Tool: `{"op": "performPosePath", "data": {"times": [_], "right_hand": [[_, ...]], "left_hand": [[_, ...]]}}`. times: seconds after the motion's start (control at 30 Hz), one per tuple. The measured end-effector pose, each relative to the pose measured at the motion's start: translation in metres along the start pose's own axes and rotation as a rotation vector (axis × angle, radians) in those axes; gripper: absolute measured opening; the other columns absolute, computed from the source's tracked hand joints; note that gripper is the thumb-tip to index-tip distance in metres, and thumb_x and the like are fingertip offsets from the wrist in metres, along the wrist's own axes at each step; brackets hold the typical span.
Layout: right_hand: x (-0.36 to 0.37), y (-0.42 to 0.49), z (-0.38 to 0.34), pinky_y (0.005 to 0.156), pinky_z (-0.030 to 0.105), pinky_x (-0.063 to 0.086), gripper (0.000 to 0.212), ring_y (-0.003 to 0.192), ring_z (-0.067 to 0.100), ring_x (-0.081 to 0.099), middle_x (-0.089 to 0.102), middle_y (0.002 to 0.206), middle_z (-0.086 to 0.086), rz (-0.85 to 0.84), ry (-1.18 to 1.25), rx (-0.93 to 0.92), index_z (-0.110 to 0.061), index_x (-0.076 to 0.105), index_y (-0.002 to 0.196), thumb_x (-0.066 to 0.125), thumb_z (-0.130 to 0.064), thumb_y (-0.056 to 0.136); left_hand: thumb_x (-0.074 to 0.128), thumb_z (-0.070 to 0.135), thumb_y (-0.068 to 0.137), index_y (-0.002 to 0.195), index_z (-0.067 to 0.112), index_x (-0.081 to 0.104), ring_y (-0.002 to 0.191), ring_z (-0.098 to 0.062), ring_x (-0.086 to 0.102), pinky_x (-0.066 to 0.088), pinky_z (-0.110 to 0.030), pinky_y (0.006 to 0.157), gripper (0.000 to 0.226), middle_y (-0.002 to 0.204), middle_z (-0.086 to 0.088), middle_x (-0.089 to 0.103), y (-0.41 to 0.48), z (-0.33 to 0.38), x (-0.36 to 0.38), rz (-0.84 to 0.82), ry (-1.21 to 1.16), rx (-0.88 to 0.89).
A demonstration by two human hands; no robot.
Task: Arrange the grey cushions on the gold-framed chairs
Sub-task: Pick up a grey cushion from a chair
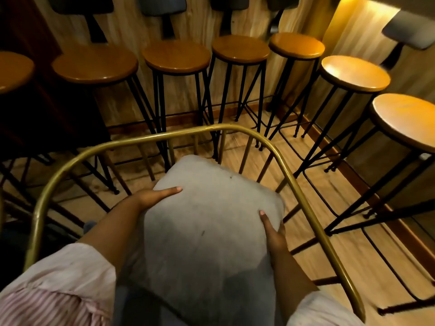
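In the head view, a grey cushion fills the lower middle of the frame, held inside the curved gold rail of a chair. The rail arcs from the lower left, over the top of the cushion, and down to the lower right, with thin gold spindles dropping from it behind the cushion.

The left hand grips the cushion's left edge, just left of centre; its thumb lies flat across the top face and the other fingers are hidden beneath. The right hand clasps the right edge, right of centre, thumb pressed on the top face and the rest of the fingers wrapped around the side. Both forearms come in from the bottom corners in pale striped sleeves.

Whether the cushion already rests on the chair seat cannot be told; the seat itself is hidden under it.

Across the upper half of the frame a row of stools with round wooden tops and black metal legs stands against a wood-panelled wall, curving down the right side. The wooden floor shows through the spindles.
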State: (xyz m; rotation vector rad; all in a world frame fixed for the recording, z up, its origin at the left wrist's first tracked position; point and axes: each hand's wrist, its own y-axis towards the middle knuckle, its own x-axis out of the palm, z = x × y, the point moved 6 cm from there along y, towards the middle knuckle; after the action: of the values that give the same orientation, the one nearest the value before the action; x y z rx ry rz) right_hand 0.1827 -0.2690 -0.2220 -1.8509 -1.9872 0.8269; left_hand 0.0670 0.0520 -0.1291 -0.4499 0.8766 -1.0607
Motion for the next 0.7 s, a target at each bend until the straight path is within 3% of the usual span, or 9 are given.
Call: {"op": "performPosePath", "data": {"times": [0.1,0.3,0.6,0.7], "right_hand": [[-0.003,-0.04,-0.025,0.11,0.041,0.032,0.093,0.137,0.03,0.038,0.034,0.154,0.006,0.021,0.04,-0.071,-0.029,0.019,0.151,0.064,-0.061,0.076],[-0.008,-0.134,-0.069,0.116,0.048,0.024,0.084,0.141,0.035,0.029,0.025,0.158,0.007,-0.012,-0.026,-0.205,-0.035,0.017,0.15,0.061,-0.055,0.081],[0.039,-0.321,-0.079,0.115,0.043,0.023,0.081,0.143,0.031,0.025,0.022,0.159,0.006,-0.169,-0.041,-0.442,-0.03,0.02,0.151,0.064,-0.046,0.084],[0.069,-0.37,-0.075,0.114,0.04,0.024,0.081,0.143,0.03,0.026,0.023,0.158,0.007,-0.237,-0.052,-0.499,-0.028,0.021,0.151,0.064,-0.044,0.085]], "left_hand": [[0.071,0.057,0.069,0.148,0.035,0.021,0.133,-0.033,0.041,0.037,-0.044,0.104,0.097,0.152,-0.006,0.035,-0.037,0.005,-0.014,0.066,-0.04,0.12],[0.067,0.058,0.072,0.148,0.043,0.016,0.138,-0.035,0.035,0.033,-0.045,0.108,0.093,0.157,-0.006,0.026,-0.141,-0.001,-0.06,0.116,0.031,0.251],[0.07,0.066,0.063,0.146,0.046,0.016,0.135,-0.035,0.039,0.037,-0.048,0.106,0.101,0.155,-0.006,0.029,-0.305,-0.116,-0.155,0.286,-0.105,0.358],[0.069,0.057,0.071,0.149,0.039,0.016,0.132,-0.034,0.042,0.04,-0.042,0.098,0.097,0.153,-0.007,0.034,-0.348,-0.161,-0.188,0.366,-0.155,0.37]]}}
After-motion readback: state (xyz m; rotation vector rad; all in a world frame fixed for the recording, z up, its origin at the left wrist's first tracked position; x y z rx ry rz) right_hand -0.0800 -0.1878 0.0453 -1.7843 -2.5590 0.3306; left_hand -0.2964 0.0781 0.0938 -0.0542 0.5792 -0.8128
